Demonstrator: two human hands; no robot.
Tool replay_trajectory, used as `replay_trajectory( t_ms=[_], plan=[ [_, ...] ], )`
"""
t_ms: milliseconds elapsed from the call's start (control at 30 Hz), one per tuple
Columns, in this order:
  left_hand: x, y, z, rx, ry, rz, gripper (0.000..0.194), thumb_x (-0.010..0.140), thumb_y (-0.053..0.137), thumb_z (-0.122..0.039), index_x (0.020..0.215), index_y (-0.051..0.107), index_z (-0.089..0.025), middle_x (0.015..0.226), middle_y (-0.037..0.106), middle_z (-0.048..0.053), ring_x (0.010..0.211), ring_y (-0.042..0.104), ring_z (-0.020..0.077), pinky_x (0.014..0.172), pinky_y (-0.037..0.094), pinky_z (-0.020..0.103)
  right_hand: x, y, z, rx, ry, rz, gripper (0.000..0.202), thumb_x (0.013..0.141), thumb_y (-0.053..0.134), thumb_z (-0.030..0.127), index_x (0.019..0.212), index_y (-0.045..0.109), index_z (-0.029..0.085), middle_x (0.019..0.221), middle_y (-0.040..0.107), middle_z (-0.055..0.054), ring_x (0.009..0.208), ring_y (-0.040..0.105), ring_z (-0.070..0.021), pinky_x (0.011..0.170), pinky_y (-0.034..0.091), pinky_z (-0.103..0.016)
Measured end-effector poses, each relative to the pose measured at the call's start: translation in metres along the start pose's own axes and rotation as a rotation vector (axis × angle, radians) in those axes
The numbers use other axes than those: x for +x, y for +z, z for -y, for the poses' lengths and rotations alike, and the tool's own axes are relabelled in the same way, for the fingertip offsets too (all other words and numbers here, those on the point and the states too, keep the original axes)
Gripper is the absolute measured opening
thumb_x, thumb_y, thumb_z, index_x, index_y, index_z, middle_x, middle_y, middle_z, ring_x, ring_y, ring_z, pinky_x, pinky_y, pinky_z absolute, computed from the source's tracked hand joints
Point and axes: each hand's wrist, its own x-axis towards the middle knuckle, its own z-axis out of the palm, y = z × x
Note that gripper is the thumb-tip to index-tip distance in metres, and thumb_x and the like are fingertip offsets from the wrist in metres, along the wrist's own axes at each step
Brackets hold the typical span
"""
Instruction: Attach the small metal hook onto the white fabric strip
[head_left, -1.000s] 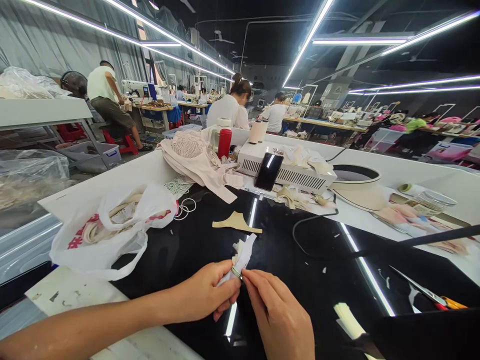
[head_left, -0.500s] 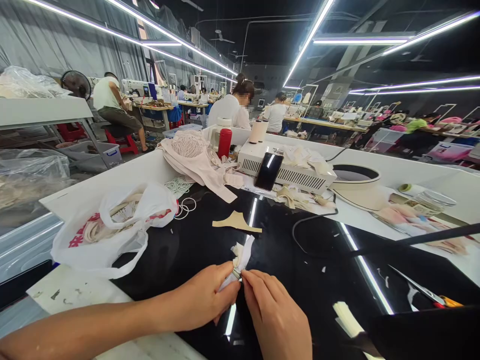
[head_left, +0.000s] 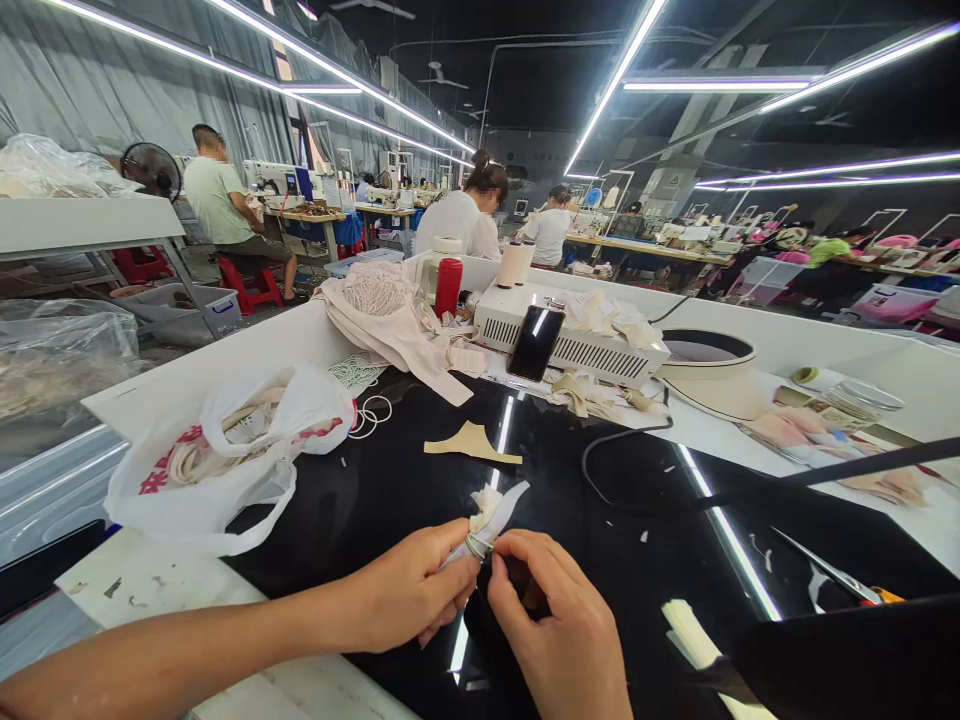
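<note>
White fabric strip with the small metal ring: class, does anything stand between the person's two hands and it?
Nothing visible does. The left hand pinches the white fabric strip at the small metal ring, and the right hand has its fingertips at the same ring. The glossy black tabletop lies bare around them.

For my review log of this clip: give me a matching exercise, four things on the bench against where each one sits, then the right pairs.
Things:
1. white strip bundle
2. phone
3. plastic bag
4. tan cut piece

Places:
A. lying flat on the black surface
B. leaning against the white vented box
C. pinched between left hand and right hand
D. at the bench's left edge

Pairs: 1-C, 2-B, 3-D, 4-A
</note>
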Motion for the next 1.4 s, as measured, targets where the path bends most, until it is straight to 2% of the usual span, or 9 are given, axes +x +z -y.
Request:
replay_trajectory(
  t_ms=[233,400,600,733,900,1000,1100,1267,1400],
  plan=[
    [0.006,-0.008,-0.004,-0.286,-0.048,0.106,0.034,0.092,0.062,-0.044,0.111,0.045,-0.022,0.070,0.048,-0.008,0.046,0.039,0.0042,0.040,0.038,0.015,0.008,-0.013,0.019,0.517,0.591,0.086,0.020,0.081,0.068,0.041,0.080,0.071,0.022,0.067,0.062,0.001,0.055,0.051,-0.0128,0.054,0.043,-0.025],
    [0.007,-0.010,-0.007,-0.341,-0.095,0.127,0.039,0.089,0.064,-0.036,0.121,0.044,-0.024,0.066,0.050,-0.008,0.044,0.037,0.0050,0.038,0.035,0.014,0.013,-0.012,0.016,0.834,0.786,0.235,0.037,0.078,0.071,0.052,0.072,0.061,0.017,0.057,0.045,0.005,0.047,0.032,-0.0064,0.045,0.026,-0.020],
    [0.004,-0.017,-0.013,-0.441,-0.217,0.194,0.034,0.086,0.063,-0.029,0.117,0.050,-0.025,0.063,0.044,-0.009,0.041,0.024,0.0031,0.036,0.021,0.012,0.013,-0.011,0.010,0.874,0.843,0.201,0.045,0.072,0.079,0.057,0.077,0.065,0.015,0.057,0.040,0.007,0.049,0.025,-0.0039,0.045,0.016,-0.018],
    [0.007,-0.028,-0.010,-0.533,-0.304,0.303,0.028,0.082,0.063,-0.022,0.108,0.052,-0.027,0.057,0.036,-0.009,0.039,0.014,0.0036,0.034,0.012,0.012,0.014,-0.013,0.006,1.083,0.932,0.199,0.043,0.070,0.084,0.053,0.073,0.064,0.015,0.051,0.023,0.013,0.046,0.015,-0.0026,0.042,0.016,-0.017],
    [0.010,-0.042,-0.007,-0.696,-0.415,0.546,0.021,0.081,0.062,-0.019,0.101,0.058,-0.025,0.051,0.029,-0.008,0.037,0.004,0.0044,0.032,0.001,0.015,0.014,-0.015,0.003,1.314,1.064,0.293,0.040,0.073,0.086,0.042,0.069,0.055,0.017,0.054,0.017,0.014,0.048,0.007,-0.0024,0.041,0.014,-0.016],
    [0.008,-0.045,-0.006,-0.725,-0.438,0.616,0.020,0.079,0.061,-0.019,0.098,0.062,-0.022,0.048,0.025,-0.008,0.036,0.003,0.0048,0.032,-0.004,0.017,0.012,-0.016,0.002,1.379,1.083,0.412,0.038,0.076,0.085,0.039,0.070,0.054,0.017,0.053,0.020,0.014,0.048,0.008,-0.0021,0.042,0.014,-0.015],
    [0.006,-0.043,-0.005,-0.746,-0.384,0.642,0.021,0.075,0.068,-0.025,0.094,0.063,-0.022,0.045,0.027,-0.007,0.034,0.009,0.0053,0.030,-0.002,0.016,0.012,-0.018,0.003,1.454,1.076,0.504,0.035,0.078,0.084,0.036,0.073,0.055,0.017,0.054,0.026,0.012,0.048,0.009,-0.0020,0.042,0.014,-0.014],
    [0.009,-0.037,-0.001,-0.710,-0.309,0.624,0.037,0.080,0.074,-0.054,0.093,0.059,-0.022,0.059,0.046,-0.002,0.037,0.030,0.0072,0.028,0.010,0.015,0.012,-0.023,0.005,1.566,1.147,0.572,0.034,0.078,0.084,0.032,0.072,0.054,0.016,0.056,0.030,0.011,0.049,0.011,-0.0018,0.040,0.012,-0.011],
    [0.010,-0.040,0.000,-0.638,-0.318,0.698,0.032,0.078,0.080,-0.041,0.090,0.057,-0.022,0.052,0.034,-0.008,0.038,0.019,0.0058,0.030,0.011,0.014,0.011,-0.023,0.006,1.573,1.074,0.702,0.033,0.079,0.083,0.036,0.072,0.058,0.016,0.052,0.028,0.012,0.045,0.010,-0.0010,0.036,0.010,-0.012]
  ],
)
